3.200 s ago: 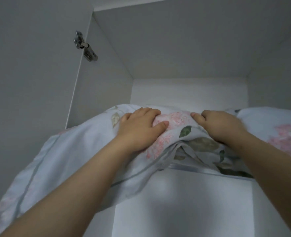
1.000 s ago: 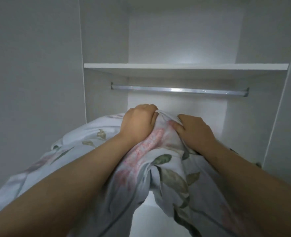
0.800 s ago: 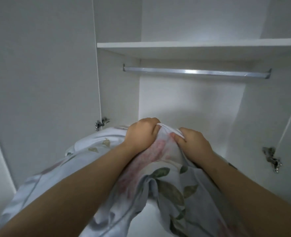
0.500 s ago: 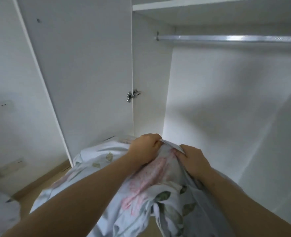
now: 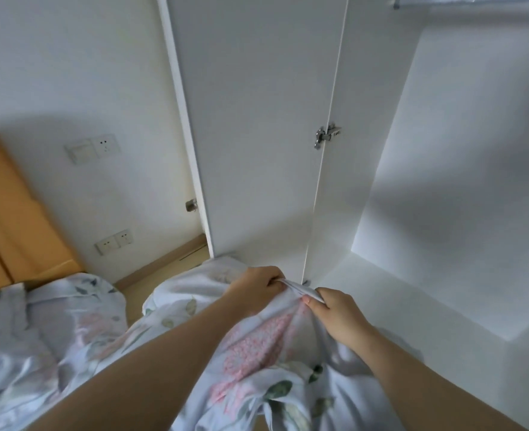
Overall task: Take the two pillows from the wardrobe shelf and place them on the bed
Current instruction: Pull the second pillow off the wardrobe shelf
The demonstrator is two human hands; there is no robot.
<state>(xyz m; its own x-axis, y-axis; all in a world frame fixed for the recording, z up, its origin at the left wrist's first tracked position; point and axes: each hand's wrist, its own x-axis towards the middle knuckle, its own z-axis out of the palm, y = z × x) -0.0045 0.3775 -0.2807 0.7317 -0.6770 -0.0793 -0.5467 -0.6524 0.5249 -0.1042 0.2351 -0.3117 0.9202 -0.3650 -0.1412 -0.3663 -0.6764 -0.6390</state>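
Both hands grip the bunched top edge of the floral pillows [image 5: 257, 346], held in front of the open wardrobe [image 5: 443, 181], clear of any shelf. The left hand [image 5: 253, 287] is clenched on the fabric; the right hand [image 5: 337, 318] pinches the same white hem beside it. How many pillows are in the bundle cannot be told. The wardrobe interior is white and bare, with a hanging rail [image 5: 474, 0] at top right. Its door [image 5: 257, 119] stands open, with a metal hinge [image 5: 327, 136]. The bed [image 5: 39, 337] lies at lower left under matching floral linen, with a wooden headboard [image 5: 8, 197]. The white wall carries sockets [image 5: 113, 242].
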